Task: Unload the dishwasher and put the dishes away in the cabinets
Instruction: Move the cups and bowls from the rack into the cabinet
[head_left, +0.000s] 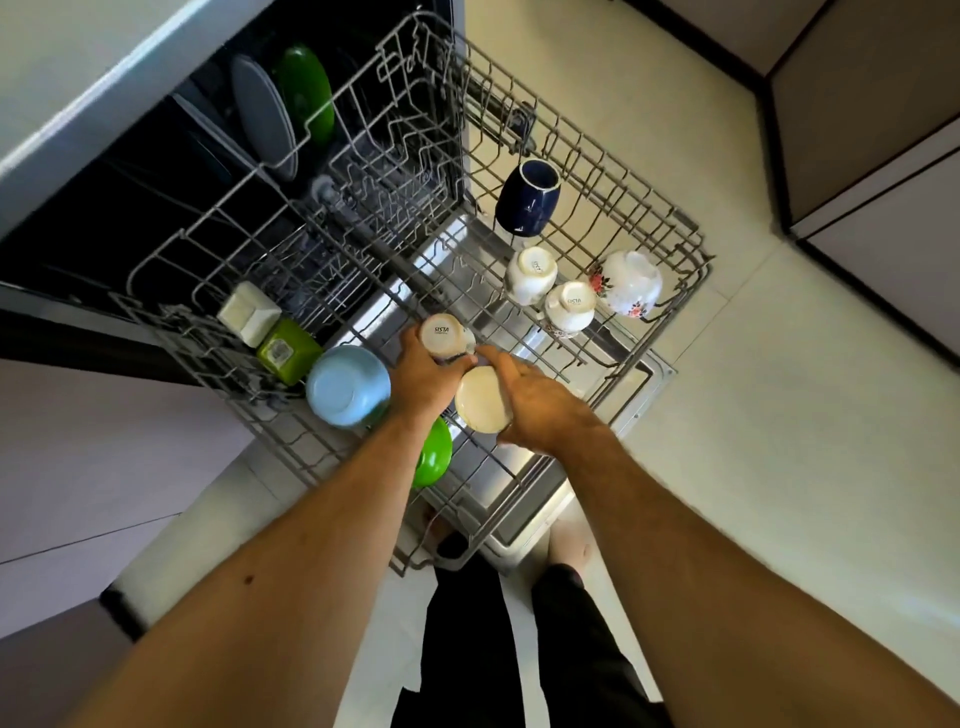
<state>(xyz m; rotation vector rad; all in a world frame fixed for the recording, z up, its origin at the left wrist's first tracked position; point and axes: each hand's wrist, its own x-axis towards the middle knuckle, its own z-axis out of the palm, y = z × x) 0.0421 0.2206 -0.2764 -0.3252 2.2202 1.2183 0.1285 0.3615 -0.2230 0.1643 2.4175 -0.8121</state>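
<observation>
Upper rack (649, 291), near edge: an inverted white cup (442, 335) is gripped by the left hand (428, 374). Just right of it, an inverted cream cup (480, 400) is clasped by the right hand (540, 410). Both bases face up; lift judged vertical.

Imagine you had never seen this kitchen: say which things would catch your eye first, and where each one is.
Two hands meet over the pulled-out upper rack: the left hand grips an upturned white cup, the right hand a cream one. A light blue bowl sits left of them, a dark blue mug farther back.
</observation>
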